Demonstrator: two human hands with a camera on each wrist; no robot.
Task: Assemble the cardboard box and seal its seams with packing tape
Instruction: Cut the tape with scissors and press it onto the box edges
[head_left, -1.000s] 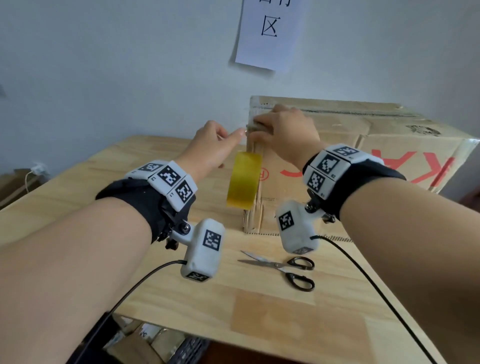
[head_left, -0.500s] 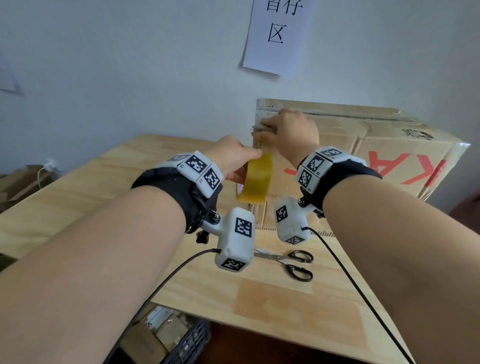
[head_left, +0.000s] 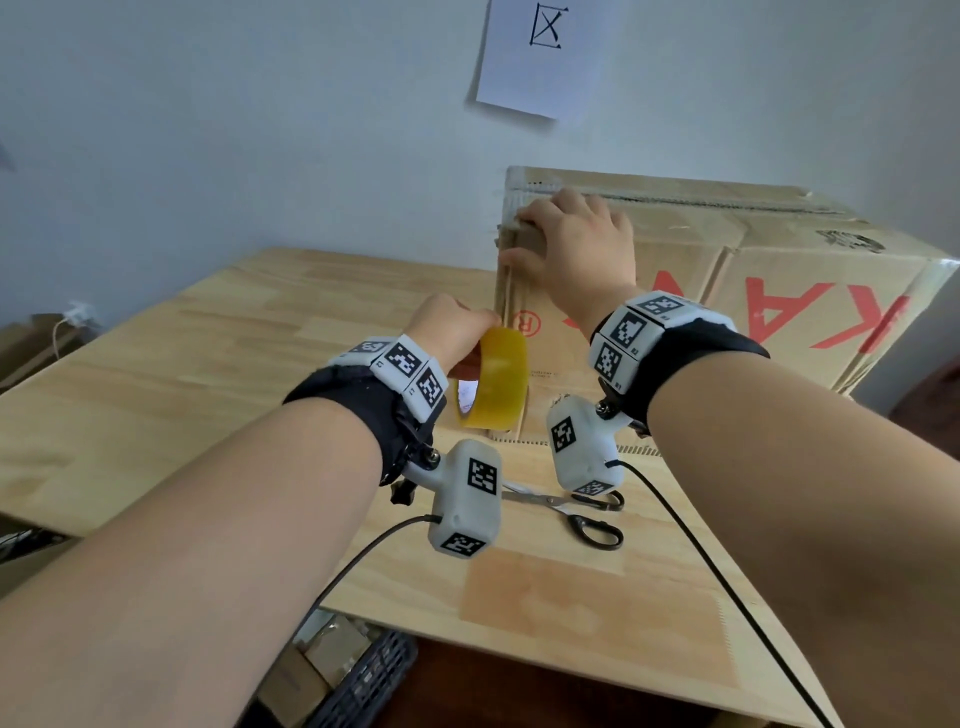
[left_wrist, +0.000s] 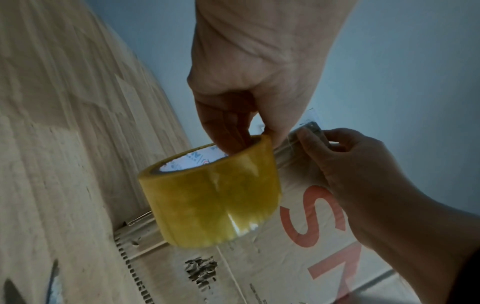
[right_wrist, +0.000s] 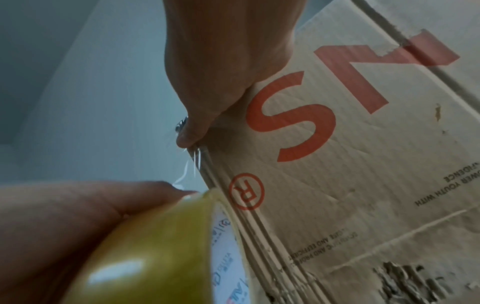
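Wooden table (head_left: 156, 374) carried everything. Cardboard box (head_left: 753, 291) stood on it toward the far right, against the wall (head_left: 260, 130), red letters printed upside down on the near face. Sheet of paper (head_left: 535, 57) hung on the wall above the box.

Right hand (head_left: 576, 244) sat at the box's upper left corner, fingers curled over the top edge, thumb pressed on the vertical corner edge, pinning the end of a clear strip of tape there. In the left wrist view the same fingers (left_wrist: 335, 144) wrapped the corner.

Left hand (head_left: 447, 327) was below the right hand, just beside the same corner edge. It gripped the tape roll (head_left: 493, 379): fingers hooked inside the core, thumb outside on the rim. Roll was yellowish, white printed core, held low on the corner near the box bottom, close to or touching the cardboard; cannot tell which. Thin clear strip ran up from the roll along the corner to the right thumb (right_wrist: 189, 133).

Scissors (head_left: 582, 512) lay flat on the table below both grips, closed, black handles to the right, apart from the box. Wrist-camera cables trailed off the near table edge.
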